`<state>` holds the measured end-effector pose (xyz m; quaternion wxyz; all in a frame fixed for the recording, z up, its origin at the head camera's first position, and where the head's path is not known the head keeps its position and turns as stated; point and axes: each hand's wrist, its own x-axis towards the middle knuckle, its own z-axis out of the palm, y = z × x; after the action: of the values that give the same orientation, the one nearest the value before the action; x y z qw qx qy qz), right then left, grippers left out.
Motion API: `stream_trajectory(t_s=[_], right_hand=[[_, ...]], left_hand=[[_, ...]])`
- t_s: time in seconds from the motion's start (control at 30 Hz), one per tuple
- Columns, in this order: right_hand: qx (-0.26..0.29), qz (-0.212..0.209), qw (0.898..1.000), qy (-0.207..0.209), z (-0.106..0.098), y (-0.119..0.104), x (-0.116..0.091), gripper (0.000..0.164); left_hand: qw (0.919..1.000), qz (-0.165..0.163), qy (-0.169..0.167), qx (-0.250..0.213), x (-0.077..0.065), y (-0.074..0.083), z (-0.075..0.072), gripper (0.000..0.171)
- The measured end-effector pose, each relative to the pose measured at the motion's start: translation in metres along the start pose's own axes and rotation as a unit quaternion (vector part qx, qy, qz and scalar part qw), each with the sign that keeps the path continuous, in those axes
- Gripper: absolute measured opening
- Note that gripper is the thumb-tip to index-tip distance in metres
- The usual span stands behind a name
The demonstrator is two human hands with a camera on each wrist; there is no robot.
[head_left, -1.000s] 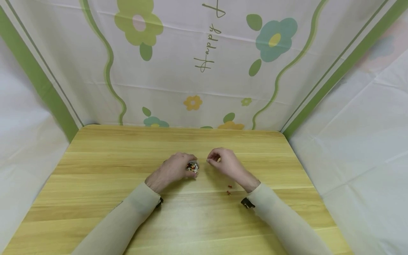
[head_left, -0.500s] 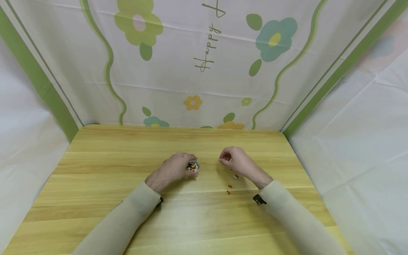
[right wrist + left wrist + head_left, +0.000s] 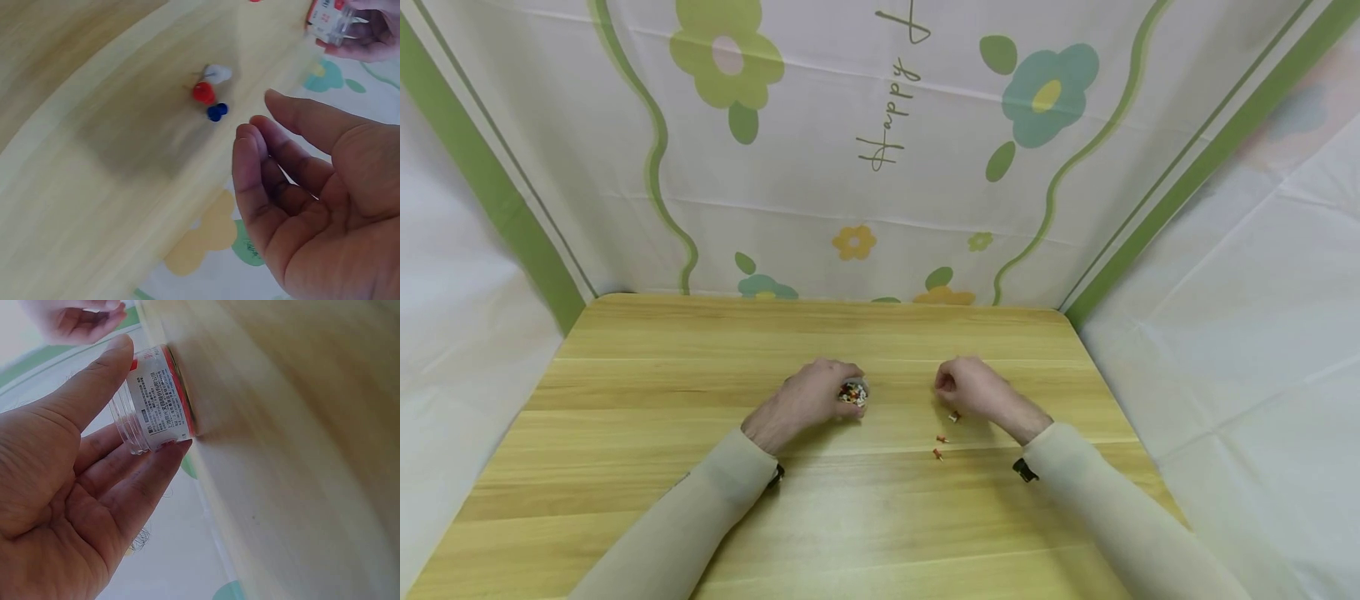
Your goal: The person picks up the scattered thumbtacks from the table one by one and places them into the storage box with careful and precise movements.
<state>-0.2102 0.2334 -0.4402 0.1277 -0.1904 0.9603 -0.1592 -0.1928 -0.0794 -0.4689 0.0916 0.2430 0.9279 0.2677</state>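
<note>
My left hand (image 3: 815,394) grips a small clear jar (image 3: 159,394) with a white label and red edging, thumb on one side and fingers on the other. The jar rests on the table, and multicoloured push pins (image 3: 853,393) fill it in the head view. To its right, my right hand (image 3: 985,390) hovers over the table with curved fingers, thumb apart from them and nothing visible between. Close by its fingertips in the right wrist view lie a white push pin (image 3: 217,74), a red push pin (image 3: 203,92) and a blue push pin (image 3: 217,112).
Two more red push pins, one nearer the right hand (image 3: 942,439) and one a little closer to me (image 3: 937,454), lie on the wooden table (image 3: 850,517). A flowered cloth (image 3: 820,175) hangs behind the table's far edge.
My right hand has moved right, away from the jar, and then slightly toward me. The white pin, hidden a second ago, shows beside it. My left hand keeps its hold on the jar.
</note>
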Motion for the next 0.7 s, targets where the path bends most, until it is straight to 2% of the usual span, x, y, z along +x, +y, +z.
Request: stream_trajectory(t_s=[0.2,0.37,0.5,0.7], right_hand=[[-0.019,0.019,0.999,-0.017,0.003,0.003,-0.005,0.01],[-0.017,0.02,0.999,-0.024,0.007,0.007,-0.004,0.005],[-0.017,0.007,1.0,-0.014,0.009,0.007,-0.002,0.008],[-0.009,-0.012,1.0,0.013,0.012,-0.001,0.003,0.004]], left_hand=[[1.0,0.008,0.002,-0.003,-0.002,0.0,0.0,0.058],[1.0,0.007,0.003,-0.004,-0.002,0.0,0.0,0.059],[1.0,0.004,0.002,-0.005,-0.002,0.001,0.0,0.06],[1.0,0.002,-0.002,-0.004,-0.001,0.0,0.001,0.06]])
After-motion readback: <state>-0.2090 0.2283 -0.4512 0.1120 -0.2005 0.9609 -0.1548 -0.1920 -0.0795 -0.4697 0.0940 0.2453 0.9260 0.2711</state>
